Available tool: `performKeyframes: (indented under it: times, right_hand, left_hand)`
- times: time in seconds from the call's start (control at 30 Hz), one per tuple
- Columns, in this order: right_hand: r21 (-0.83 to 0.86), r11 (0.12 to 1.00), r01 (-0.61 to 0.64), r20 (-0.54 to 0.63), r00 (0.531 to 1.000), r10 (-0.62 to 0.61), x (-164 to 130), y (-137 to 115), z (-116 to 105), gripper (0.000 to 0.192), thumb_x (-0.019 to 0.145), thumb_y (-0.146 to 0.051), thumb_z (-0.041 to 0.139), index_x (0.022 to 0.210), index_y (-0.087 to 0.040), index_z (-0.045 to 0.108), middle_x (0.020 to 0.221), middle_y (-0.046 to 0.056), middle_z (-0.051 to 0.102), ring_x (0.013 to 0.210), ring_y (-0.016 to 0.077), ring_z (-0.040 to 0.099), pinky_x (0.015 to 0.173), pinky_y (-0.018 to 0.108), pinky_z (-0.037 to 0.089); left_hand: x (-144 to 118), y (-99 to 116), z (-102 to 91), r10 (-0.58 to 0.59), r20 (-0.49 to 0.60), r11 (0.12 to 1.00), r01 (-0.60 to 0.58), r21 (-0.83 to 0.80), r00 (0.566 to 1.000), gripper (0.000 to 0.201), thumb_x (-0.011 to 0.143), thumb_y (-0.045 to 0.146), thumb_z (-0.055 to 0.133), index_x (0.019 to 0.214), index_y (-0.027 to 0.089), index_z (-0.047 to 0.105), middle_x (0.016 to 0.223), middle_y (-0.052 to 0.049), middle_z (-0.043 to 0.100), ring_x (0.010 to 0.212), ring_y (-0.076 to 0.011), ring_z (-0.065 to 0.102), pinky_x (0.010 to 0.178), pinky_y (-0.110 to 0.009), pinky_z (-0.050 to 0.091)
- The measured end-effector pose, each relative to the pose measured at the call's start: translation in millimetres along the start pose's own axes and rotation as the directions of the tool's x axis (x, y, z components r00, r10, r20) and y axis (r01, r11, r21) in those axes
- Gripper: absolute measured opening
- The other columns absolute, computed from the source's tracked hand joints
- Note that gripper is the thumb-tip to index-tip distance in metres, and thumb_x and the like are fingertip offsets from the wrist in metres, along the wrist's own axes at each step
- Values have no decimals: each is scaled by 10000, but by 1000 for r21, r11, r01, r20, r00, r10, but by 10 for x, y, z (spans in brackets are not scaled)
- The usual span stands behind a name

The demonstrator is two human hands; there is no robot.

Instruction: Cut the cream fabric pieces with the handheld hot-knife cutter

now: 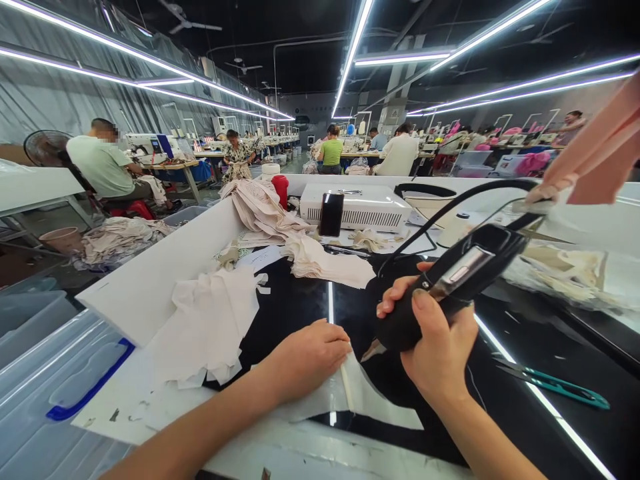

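The right hand [440,347] is wrapped around the round black grip of a corded hand tool [450,283], whose tip points down at a pale fabric strip [357,387] lying on the glossy black table [300,307]. The left hand [307,357] lies knuckles up on the near end of that strip, fingers curled and pressing it flat rather than gripping it. The tool's black cable [450,213] arcs up and away toward the right. Just left of the left hand sits a loose heap of cut white fabric pieces [210,327], overlapping the white raised edge of the table. Behind the hands lies a folded cream stack [325,263], and farther back a bigger cream pile [263,207], a dark phone [331,215] standing upright against a white box-shaped machine [357,205], and a red bottle [281,190]. To the right, well apart from the tool, teal thread snips [555,383] rest on the table. A clear plastic bin with a blue handle [87,393] stands at lower left. Other seated workers [103,163] fill the room beyond.
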State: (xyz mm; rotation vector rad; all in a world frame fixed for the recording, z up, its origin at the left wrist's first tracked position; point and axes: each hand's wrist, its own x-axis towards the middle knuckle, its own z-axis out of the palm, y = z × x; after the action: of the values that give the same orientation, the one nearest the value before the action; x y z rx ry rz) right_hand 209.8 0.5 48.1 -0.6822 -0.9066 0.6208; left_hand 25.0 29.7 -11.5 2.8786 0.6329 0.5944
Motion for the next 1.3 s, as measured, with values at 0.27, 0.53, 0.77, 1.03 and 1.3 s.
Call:
performKeyframes:
  times: [0.27,0.53,0.77,1.03,1.3]
  right_hand:
    - [-28,1000,-1,-14,1000,1,-34,-107,-104,353,844,-378,874,1090,-257,651,736,-39,698,576,155,629,545,285,581]
    - [-61,998,-7,1,1000,7,-105,-50,-92,327,874,-385,840,1091,-265,626,769,-45,689,603,162,628,582,309,559]
    - [-64,998,11,27,1000,-9,-123,34,-30,326,894,-373,825,1120,-263,618,787,-54,688,596,145,632,593,294,569]
    - [-46,999,15,24,1000,-13,-134,68,36,262,891,-342,826,956,-256,588,771,-59,691,586,132,629,567,270,561]
    - [-55,998,16,21,1000,-15,-151,61,45,234,891,-310,802,958,-256,584,758,-59,693,579,132,631,578,276,565]
  left_hand:
    - [46,179,-73,52,108,998,-55,25,993,163,1070,83,565,1061,148,714,1116,-82,743,1002,-206,718,910,-317,623]
    - [-109,191,-50,33,75,999,-32,-17,997,166,1101,127,544,1127,173,702,1155,-75,737,1055,-197,716,929,-288,617]
    - [-167,223,-75,13,48,999,-10,-51,999,191,1105,135,535,1170,175,710,1174,-81,738,1068,-195,730,953,-285,620]
    - [-184,232,-69,0,32,998,2,-67,999,183,1104,138,562,1195,181,715,1194,-70,733,1057,-195,741,940,-286,620]
    - [-196,235,-57,3,14,997,-2,-80,1000,198,1114,146,537,1200,183,711,1195,-75,726,1079,-187,735,970,-282,620]
